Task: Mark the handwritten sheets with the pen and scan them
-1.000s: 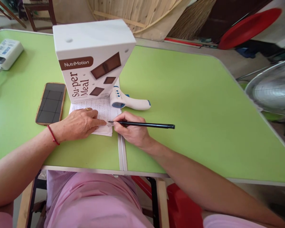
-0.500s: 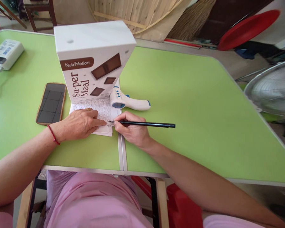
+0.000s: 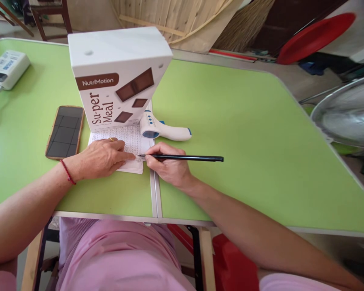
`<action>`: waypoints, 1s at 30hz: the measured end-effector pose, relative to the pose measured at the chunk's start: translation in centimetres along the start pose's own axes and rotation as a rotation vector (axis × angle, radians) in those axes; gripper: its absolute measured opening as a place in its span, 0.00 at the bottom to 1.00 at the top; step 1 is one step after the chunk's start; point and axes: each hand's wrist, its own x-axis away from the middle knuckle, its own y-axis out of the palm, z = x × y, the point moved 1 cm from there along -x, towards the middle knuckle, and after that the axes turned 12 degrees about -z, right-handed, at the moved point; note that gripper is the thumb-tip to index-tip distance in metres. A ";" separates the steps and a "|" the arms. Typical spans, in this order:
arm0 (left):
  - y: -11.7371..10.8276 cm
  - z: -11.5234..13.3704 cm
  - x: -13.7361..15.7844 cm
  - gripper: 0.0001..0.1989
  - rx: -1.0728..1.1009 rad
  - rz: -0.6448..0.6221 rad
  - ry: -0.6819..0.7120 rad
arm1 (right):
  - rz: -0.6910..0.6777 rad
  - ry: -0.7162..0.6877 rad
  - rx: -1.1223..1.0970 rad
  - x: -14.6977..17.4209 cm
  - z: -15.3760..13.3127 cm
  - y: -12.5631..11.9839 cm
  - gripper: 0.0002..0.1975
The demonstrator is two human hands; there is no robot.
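Observation:
My right hand [image 3: 170, 165] grips a black pen [image 3: 197, 158], its tip touching the lower right part of a sheet of paper [image 3: 132, 139] covered in rows of handwriting. On that paper my left hand [image 3: 104, 157] lies flat, fingers stretched toward the pen tip. A white NutriMotion box [image 3: 121, 52] stands upright at the top of the paper and hides its far part. Just right of the box lies a white and blue infrared thermometer [image 3: 166, 131], beyond my right hand. A smartphone [image 3: 64, 132] in a brown case rests left of the paper.
The green folding table [image 3: 230, 121] has a metal seam [image 3: 155, 194] running beside the paper. A white power bank [image 3: 8, 68] with a cable sits at the far left. Beyond the right edge are a fan [image 3: 348, 113] and a red round stool or basin [image 3: 318, 38].
Almost nothing differs. The whole view has shifted very slightly, while both hands, the pen and the paper keep their places.

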 end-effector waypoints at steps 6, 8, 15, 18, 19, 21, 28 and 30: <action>0.2 -0.1 0.0 0.17 0.008 0.013 0.005 | -0.005 -0.004 0.012 0.1 0.1 -0.1 0.04; 0.2 -0.1 0.0 0.17 0.006 0.020 0.008 | -0.015 0.006 0.014 0.1 0.1 -0.1 0.04; 0.1 -0.1 0.0 0.17 0.016 0.033 0.017 | -0.016 0.052 0.022 0.2 0.3 -0.1 0.04; 0.0 0.0 0.0 0.17 0.014 0.019 0.006 | -0.019 0.033 0.021 0.2 0.2 -0.1 0.03; 0.0 0.0 0.0 0.17 0.015 0.018 0.003 | -0.020 0.029 0.022 0.1 0.1 -0.1 0.03; 0.1 -0.1 0.1 0.17 0.019 0.023 0.004 | -0.022 0.017 0.021 0.1 0.0 -0.2 0.04; 0.0 -0.1 0.0 0.17 0.025 0.019 -0.003 | -0.032 0.017 0.019 0.0 -0.1 -0.3 0.04; 0.0 -0.1 0.0 0.17 0.030 0.013 -0.005 | -0.019 0.026 0.016 0.1 0.0 -0.2 0.04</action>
